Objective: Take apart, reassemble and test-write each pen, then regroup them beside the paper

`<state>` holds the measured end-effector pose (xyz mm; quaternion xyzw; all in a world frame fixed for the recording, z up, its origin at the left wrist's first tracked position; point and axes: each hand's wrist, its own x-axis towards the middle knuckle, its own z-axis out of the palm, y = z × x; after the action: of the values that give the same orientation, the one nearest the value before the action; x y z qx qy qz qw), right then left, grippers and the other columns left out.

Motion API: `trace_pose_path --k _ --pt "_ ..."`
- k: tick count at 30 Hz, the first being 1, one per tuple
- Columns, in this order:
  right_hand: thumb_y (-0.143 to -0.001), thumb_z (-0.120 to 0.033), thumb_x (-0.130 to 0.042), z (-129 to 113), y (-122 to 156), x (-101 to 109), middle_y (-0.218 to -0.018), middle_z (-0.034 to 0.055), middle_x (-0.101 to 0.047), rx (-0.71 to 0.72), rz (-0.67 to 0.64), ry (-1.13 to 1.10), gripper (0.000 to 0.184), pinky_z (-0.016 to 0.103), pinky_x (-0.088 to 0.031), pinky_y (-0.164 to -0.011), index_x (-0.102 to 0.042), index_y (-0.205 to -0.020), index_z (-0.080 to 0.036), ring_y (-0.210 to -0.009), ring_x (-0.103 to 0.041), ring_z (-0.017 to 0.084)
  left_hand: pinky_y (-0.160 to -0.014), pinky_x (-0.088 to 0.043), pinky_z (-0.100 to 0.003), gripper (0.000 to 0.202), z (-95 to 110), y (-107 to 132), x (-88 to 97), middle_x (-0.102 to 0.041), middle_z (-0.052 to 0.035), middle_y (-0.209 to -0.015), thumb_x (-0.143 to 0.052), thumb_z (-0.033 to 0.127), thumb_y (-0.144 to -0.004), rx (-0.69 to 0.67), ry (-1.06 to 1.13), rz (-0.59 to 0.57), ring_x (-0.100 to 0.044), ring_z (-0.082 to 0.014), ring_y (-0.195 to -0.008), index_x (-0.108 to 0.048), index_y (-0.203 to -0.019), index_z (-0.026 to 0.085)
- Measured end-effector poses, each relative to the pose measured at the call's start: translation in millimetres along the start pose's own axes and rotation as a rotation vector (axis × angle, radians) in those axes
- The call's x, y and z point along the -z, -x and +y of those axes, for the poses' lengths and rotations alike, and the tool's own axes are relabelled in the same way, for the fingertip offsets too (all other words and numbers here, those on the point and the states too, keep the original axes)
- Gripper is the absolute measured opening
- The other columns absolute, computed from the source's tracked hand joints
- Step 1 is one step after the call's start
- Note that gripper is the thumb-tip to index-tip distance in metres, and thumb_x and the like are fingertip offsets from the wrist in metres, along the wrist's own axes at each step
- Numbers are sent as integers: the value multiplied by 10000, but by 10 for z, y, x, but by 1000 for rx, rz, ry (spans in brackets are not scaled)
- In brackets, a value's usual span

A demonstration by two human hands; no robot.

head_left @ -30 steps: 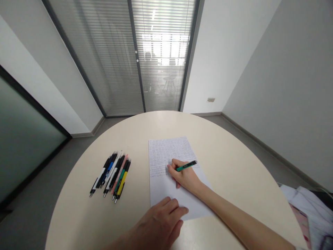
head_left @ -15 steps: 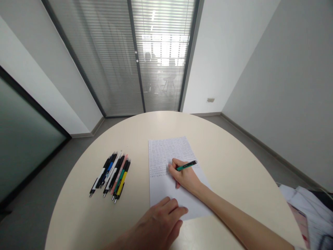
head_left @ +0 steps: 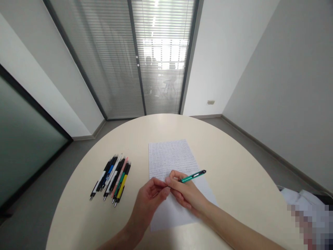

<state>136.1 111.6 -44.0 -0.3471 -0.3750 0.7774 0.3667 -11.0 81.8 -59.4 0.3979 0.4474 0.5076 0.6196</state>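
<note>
While my right hand [head_left: 189,191] grips the green pen [head_left: 193,176], my left hand [head_left: 147,195] sits half-curled by its tip.
Pen's over the sheet [head_left: 166,218]; tip-handling, I judge; next move wants steadiness. Left's hold: can't tell.

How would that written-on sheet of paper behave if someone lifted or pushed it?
The sheet of paper looks thin, so it would probably droop if lifted by one edge. It lies flat on the smooth-looking table, so it might slide easily under a push and seems unlikely to roll or tip.
</note>
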Motion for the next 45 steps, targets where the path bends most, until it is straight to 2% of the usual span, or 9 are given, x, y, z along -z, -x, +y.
trace_pose_path --k 4,8,13,22,32,37,40,42,45 --pt "-749 -429 -769 -105 78 44 -470 -94 -419 64 28 -366 349 87 -161 -292 -611 -843 -133 -382 -263 18 -624 -449 -188 272 96 11 23 -644 4 -666 -814 348 -675 18 58 192 -556 -96 -637 -653 -755 144" --pt "-922 -563 -466 -166 144 71 -614 19 -553 38 17 -694 559 107 -301 -329 -632 -1018 -38 -503 -458 70 -617 -462 -148 270 167 20 8 -628 24 -665 -852 306 -632 17 215 251 -538 -69 -621 -672 -757 149" --pt "-1006 -480 -287 -119 154 35 -660 64 -587 34 14 -808 594 116 -412 -397 -603 -1090 16 -567 -532 98 -693 -512 -146 416 159 15 -23 -696 -13 -791 -893 270 -574 57 346 223 -590 -69 -682 -735 -941 156" --pt "-1013 -450 -277 -109 192 24 -728 103 -619 22 -26 -879 600 148 -507 -514 -560 -1168 56 -643 -580 123 -670 -543 -117 416 98 -34 6 -706 -28 -724 -931 249 -493 109 415 300 -621 -69 -660 -772 -855 123" --pt "-1007 -354 -366 -86 138 33 -698 90 -617 91 1 -787 473 136 -522 -531 -645 -1045 26 -628 -591 112 -670 -555 -118 370 113 -18 9 -724 -37 -740 -918 215 -525 87 410 289 -634 -67 -652 -769 -849 120" --pt "-966 -450 -426 -144 143 76 -672 71 -606 37 -17 -731 490 125 -449 -435 -668 -1009 -26 -559 -548 94 -665 -552 -117 365 138 -4 11 -725 -35 -734 -918 215 -523 94 410 294 -636 -69 -651 -768 -842 118" --pt "-908 -550 -472 -207 136 171 -576 43 -570 -96 -91 -524 525 128 -290 -332 -685 -917 -71 -453 -456 78 -641 -542 -102 349 164 3 19 -722 -32 -720 -916 217 -528 86 423 267 -632 -65 -637 -769 -829 118" --pt "-884 -502 -548 -247 132 234 -532 12 -547 -168 -126 -298 417 128 -198 -327 -675 -854 -106 -400 -367 50 -615 -534 -95 343 178 2 30 -714 -25 -701 -913 217 -537 91 416 246 -618 -57 -609 -769 -832 119" --pt "-858 -401 -631 -313 141 287 -533 -36 -542 -175 -179 -7 260 140 -120 -339 -650 -953 -159 -373 -254 25 -586 -523 -90 339 186 -7 41 -695 -10 -665 -911 228 -546 114 383 227 -589 -43 -567 -770 -833 115"
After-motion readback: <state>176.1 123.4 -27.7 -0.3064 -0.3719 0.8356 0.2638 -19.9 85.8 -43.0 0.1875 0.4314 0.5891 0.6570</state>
